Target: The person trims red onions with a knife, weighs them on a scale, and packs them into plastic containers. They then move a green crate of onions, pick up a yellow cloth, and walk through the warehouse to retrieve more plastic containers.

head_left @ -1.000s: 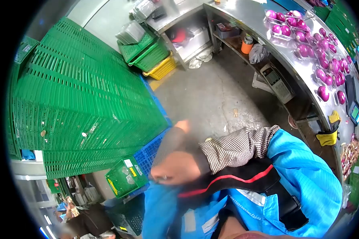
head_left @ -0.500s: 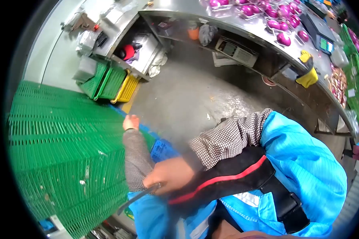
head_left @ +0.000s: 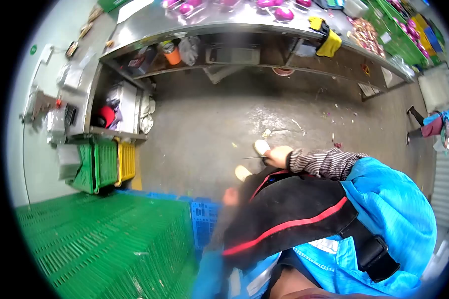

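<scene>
My right hand (head_left: 278, 156) is closed around a thin-bladed knife (head_left: 253, 157), whose blade points left over the floor, above my shoes. Its handle is hidden in the fist. My left hand (head_left: 230, 197) hangs low by my apron (head_left: 289, 209), smeared by motion, so its fingers cannot be made out. Nearest to that hand is a blue plastic crate (head_left: 204, 224) beside the large green crates (head_left: 110, 244).
Ahead runs a steel table (head_left: 209, 22) with red onions (head_left: 284, 14), yellow gloves (head_left: 329, 42) and onion peelings (head_left: 366, 37). Green baskets (head_left: 105, 159) and a yellow basket (head_left: 126, 159) stand at left. Another person (head_left: 441, 123) is at far right.
My view has turned right, away from the green crates. My right hand has swung forward and out with the knife. My left hand has come back from over the crates toward my body.
</scene>
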`<state>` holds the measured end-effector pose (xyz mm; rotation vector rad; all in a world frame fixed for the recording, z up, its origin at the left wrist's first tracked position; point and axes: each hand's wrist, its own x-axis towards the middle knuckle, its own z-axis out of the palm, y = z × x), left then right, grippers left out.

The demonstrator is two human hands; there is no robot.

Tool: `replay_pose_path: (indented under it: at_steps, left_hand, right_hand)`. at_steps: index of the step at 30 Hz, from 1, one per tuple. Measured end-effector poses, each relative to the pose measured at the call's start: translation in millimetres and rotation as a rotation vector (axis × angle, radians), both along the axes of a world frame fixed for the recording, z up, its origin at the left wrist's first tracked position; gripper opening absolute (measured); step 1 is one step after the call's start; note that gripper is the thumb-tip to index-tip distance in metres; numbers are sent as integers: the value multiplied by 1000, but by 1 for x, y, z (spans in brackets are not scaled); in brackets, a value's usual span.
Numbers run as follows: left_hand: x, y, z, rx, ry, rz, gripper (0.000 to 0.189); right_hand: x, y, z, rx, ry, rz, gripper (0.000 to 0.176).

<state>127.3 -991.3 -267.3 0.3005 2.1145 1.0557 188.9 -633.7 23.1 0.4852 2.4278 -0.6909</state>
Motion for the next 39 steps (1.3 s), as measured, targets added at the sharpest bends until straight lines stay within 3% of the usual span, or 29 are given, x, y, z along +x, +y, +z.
replay_pose_path:
  at_steps: [1, 2, 3, 5, 8, 13, 20, 23, 27, 28, 29, 30, 31, 32, 34, 39]
  left_hand:
    - [-11, -14, -4, -18, 108, 1, 33]
    - [-22, -24, 16, -112, 140, -67, 33]
    - [-34, -32, 43, -203, 180, -133, 33]
    - [-55, -41, 65, -531, 9, -391, 30]
    - [-42, -48, 91, -557, 29, -386, 34]
    - [-5, -13, 80, -559, 50, -421, 35]
    - [11, 82, 91, -578, 229, -509, 38]
    - [2, 134, 86, -563, 354, -568, 39]
    - [14, 217, 87, -373, 262, -401, 43]
    - [22, 252, 96, -296, 210, -316, 45]
    - [29, 280, 112, -246, 165, -416, 47]
    - [39, 309, 150, -196, 131, -495, 49]
    - [59, 349, 219, -287, 71, -520, 50]
    - [61, 361, 222, -254, 82, -571, 51]
    - [62, 375, 215, -319, 143, -647, 50]
    - [38, 392, 187, -319, 163, -569, 46]
  right_hand:
    - [26, 6, -5, -92, -41, -216, 28]
    - [47, 12, 5, -21, -101, -122, 32]
    - [72, 20, -18, -24, -240, -111, 33]
    - [117, 24, -40, -23, -223, -242, 35]
    - [146, 36, -66, -38, -185, -298, 38]
    - [173, 53, -112, -66, -164, -278, 38]
    - [225, 130, -160, -128, -27, -389, 42]
    - [250, 175, -150, -161, 26, -532, 42]
    - [297, 217, -140, -149, -19, -675, 41]
    - [313, 224, -177, -118, -57, -642, 42]
    - [329, 224, -182, -100, -34, -729, 43]
    - [351, 221, -210, -84, 84, -766, 43]
    - [362, 220, -213, -75, 13, -788, 46]
    - [386, 219, -279, -54, 12, -783, 45]
    - [410, 223, -282, -174, -96, -713, 46]
    - [438, 230, -265, -289, -199, -968, 44]
